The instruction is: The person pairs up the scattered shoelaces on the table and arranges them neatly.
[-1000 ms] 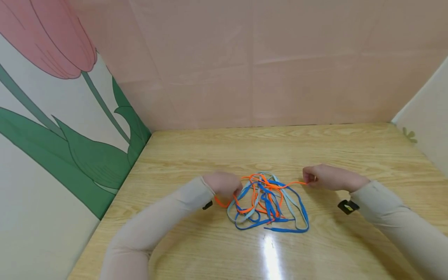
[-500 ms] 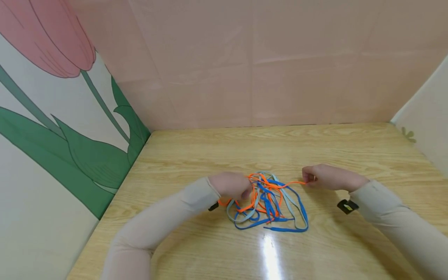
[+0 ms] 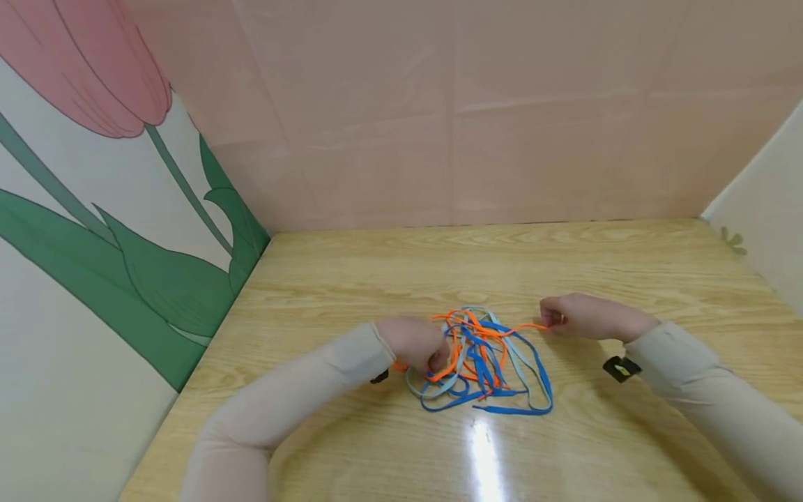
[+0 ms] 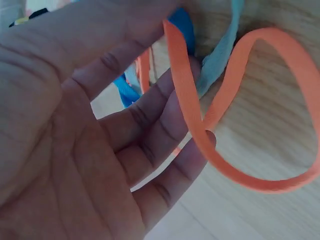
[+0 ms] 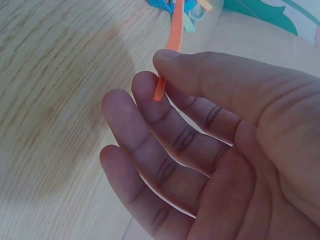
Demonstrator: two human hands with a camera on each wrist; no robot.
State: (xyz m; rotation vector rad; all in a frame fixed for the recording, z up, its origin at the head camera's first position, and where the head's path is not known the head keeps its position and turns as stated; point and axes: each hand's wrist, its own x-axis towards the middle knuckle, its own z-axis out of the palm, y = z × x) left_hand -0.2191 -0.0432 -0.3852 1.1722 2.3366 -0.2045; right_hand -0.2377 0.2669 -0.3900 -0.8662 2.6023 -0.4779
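A tangle of flat shoelaces lies on the table in the head view: an orange shoelace (image 3: pixel 527 326), a blue shoelace (image 3: pixel 514 411) and a light blue shoelace (image 4: pixel 215 65). At the tangle's left side, my left hand (image 3: pixel 415 341) pinches the orange lace between thumb and forefinger; the exact pinch is partly hidden by the thumb. Bits of blue and light blue lace show right behind those fingertips. To the right of the pile, my right hand (image 3: pixel 578 317) pinches the orange lace's tip between thumb and fingers, its other fingers loosely bent. From there the lace runs into the tangle.
The wood-grain table (image 3: pixel 351 272) ends at a pink back wall (image 3: pixel 452 139). A panel painted with a tulip (image 3: pixel 113 77) borders the left, and a white panel (image 3: pixel 765 202) the right. Light glares on the table (image 3: pixel 484 453) in front of the pile.
My left hand has shifted right over the tangle's left part, then slightly nearer to me. My right hand stays in place with the orange lace's end.
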